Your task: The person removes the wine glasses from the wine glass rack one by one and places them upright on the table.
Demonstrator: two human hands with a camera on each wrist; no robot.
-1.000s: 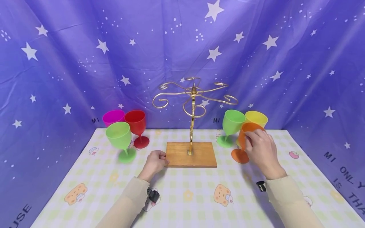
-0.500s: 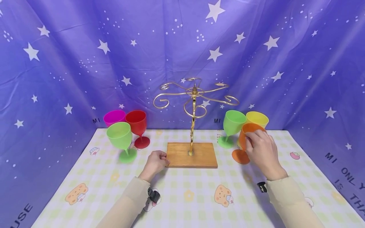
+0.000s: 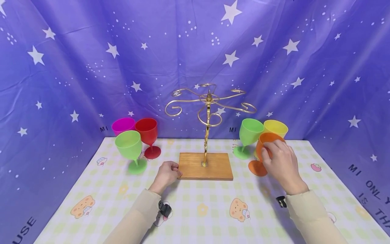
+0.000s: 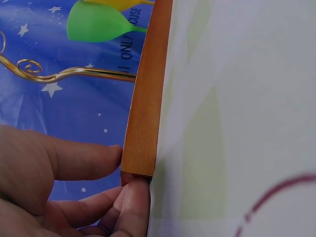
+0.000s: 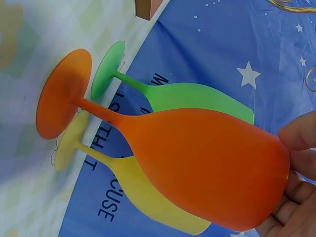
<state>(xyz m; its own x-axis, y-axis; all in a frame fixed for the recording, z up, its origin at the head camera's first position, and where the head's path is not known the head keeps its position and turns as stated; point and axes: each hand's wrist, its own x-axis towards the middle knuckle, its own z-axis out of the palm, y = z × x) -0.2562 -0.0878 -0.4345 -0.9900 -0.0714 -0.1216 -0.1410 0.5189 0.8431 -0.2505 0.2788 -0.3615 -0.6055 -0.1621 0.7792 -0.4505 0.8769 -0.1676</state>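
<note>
An orange plastic goblet (image 3: 261,149) stands upright at the right of the table, and my right hand (image 3: 281,164) pinches its rim from above. In the right wrist view, the thumb and fingers meet the rim of the goblet's bowl (image 5: 212,168), and its foot appears to rest on the cloth. On the left, my left hand (image 3: 165,176) grips the near left corner of a wooden base (image 3: 217,166). The left wrist view has the thumb on the base's upper edge (image 4: 143,113) and the fingers at its end. From this base rises a gold metal stand (image 3: 206,135) with several curled arms.
Behind the orange goblet are a green goblet (image 3: 250,132) and a yellow goblet (image 3: 275,127). To the left stand a magenta goblet (image 3: 123,126), a red goblet (image 3: 147,132) and a light green goblet (image 3: 129,145). A starry blue curtain (image 3: 182,51) hangs behind the checked tablecloth (image 3: 195,223).
</note>
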